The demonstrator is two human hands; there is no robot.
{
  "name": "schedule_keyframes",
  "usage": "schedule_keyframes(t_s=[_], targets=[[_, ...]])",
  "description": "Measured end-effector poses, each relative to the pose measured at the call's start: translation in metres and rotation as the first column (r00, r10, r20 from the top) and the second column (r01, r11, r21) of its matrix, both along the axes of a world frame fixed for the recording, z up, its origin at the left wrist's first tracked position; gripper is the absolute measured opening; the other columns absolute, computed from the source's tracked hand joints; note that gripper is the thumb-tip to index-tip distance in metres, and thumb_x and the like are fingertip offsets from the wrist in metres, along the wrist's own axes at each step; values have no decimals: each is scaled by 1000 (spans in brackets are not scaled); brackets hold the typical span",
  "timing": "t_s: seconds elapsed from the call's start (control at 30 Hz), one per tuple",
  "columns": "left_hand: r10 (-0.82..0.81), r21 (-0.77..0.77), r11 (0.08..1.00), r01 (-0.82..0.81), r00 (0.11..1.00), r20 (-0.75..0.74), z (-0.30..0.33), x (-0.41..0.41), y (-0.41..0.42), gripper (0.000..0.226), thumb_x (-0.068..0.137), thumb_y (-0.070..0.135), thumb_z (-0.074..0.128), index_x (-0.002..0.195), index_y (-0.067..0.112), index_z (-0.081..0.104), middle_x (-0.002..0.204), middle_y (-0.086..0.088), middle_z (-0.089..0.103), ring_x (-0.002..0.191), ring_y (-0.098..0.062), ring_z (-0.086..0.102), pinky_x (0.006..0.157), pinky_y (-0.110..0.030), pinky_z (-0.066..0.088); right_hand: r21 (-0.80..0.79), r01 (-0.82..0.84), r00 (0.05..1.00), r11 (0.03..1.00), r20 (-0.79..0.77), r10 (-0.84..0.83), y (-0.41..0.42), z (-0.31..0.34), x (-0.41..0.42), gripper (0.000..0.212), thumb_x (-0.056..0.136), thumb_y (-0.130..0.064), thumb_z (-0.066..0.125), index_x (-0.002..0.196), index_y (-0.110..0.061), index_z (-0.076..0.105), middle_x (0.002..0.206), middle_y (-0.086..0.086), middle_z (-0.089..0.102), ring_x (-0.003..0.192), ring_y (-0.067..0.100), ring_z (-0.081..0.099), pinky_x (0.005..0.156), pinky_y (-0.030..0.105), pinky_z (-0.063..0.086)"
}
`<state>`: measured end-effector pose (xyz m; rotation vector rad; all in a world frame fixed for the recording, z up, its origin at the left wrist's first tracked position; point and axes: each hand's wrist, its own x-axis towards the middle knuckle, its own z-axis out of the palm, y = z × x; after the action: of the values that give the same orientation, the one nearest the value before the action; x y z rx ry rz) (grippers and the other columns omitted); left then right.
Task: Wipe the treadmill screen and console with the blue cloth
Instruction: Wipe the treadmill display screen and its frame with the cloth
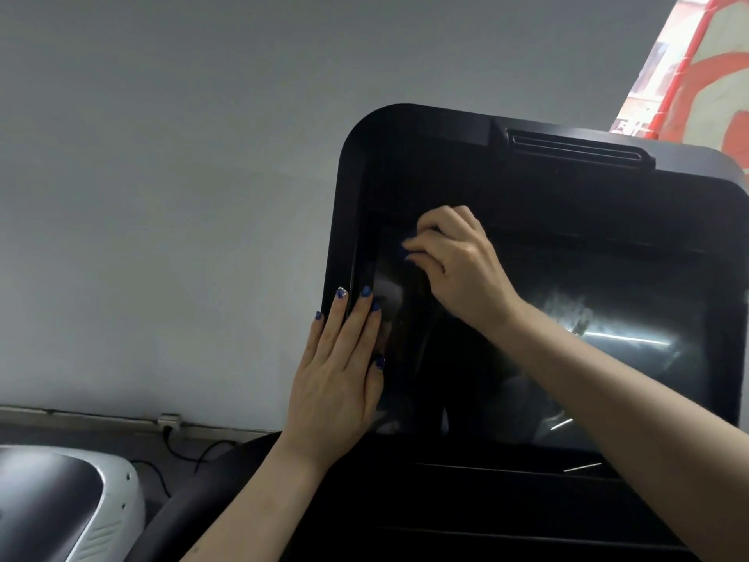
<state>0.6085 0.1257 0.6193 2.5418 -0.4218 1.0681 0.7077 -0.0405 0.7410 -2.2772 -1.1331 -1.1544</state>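
The treadmill screen (pixel 567 302) is a black glossy panel in a thick black frame, tilted, filling the right half of the view. My left hand (pixel 340 367) lies flat with straight fingers on the screen's left edge and frame. My right hand (pixel 454 261) is at the screen's upper left, its fingers curled with the blue-nailed tips against the glass. No blue cloth shows in either hand. The console (pixel 466 500) below the screen is dark, and my right forearm crosses its right side.
A grey wall (pixel 182 176) stands behind. At the lower left is a white and black machine housing (pixel 60 505), with cables and a wall outlet (pixel 170 421) along the floor. A red and white banner (pixel 697 75) hangs at the top right.
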Motion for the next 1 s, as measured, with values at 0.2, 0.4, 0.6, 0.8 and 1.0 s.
schedule_keyframes(t_s=[0.2,0.4,0.6,0.8,1.0], targets=[[1,-1,1000,-1,1000,-4,-1,0,-1,56,99,23,38,152,6,36,165,-8,21,154,-27,9,125,-43,10,64,34,999,997,2,-34,17,-11,-9,8,87,-6,71,93,-2,74,99,9,62,95,23,53,85,38,49],[8,-12,1000,-8,1000,-8,-1,-1,-1,56,100,23,37,153,5,34,165,-9,18,154,-27,9,125,-45,12,31,17,999,999,-47,-16,29,17,4,13,85,-7,70,98,-3,71,100,9,61,93,25,53,80,42,50],[37,-83,996,-40,999,-34,-7,-5,1,62,99,21,37,156,1,22,167,-13,9,154,-26,7,125,-44,11,96,11,1000,995,-25,-9,33,10,8,8,89,-6,68,94,-3,74,100,6,62,95,21,53,82,39,50],[29,-78,996,-31,999,-34,-7,-5,0,60,99,19,35,155,1,25,167,-13,9,154,-27,8,125,-44,11,1,-36,999,999,-19,36,30,-1,-6,9,90,-5,67,93,-2,75,101,8,62,96,24,55,80,42,50],[8,-93,996,-12,999,-49,-7,-6,1,60,99,19,34,155,0,24,167,-12,8,155,-27,6,125,-44,9,-42,-54,998,998,-40,52,30,-27,-29,8,88,-2,69,93,-2,75,101,9,64,98,26,57,84,40,50]])
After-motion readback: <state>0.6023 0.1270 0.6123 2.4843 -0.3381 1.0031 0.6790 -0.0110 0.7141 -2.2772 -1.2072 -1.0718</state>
